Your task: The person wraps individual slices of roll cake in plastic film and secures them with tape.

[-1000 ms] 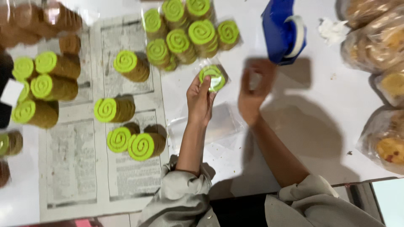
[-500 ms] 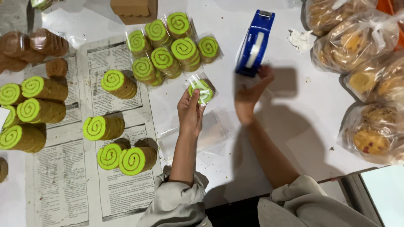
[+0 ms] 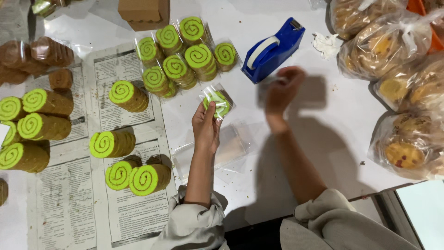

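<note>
Green-swirl wrapped roll (image 3: pixel 217 103) in left hand (image 3: pixel 206 127) – right hand (image 3: pixel 282 90) blurred

Bright, even overhead light with soft shadows and 1 patch of motion blur.

The white worktop (image 3: pixel 351 139) is lit strongly from above and slightly blown out near the top edge. The right hand (image 3: pixel 283 89) is smeared by motion blur, while the left hand (image 3: pixel 206 126) and the wrapped green swirl roll (image 3: pixel 217 103) it holds stay fairly sharp. Broad, soft-edged shadows fall beside both forearms. The clear bags of pastries (image 3: pixel 397 69) on the right show small glare spots. The far left corner is darker, and fine detail looks soft throughout.
</note>
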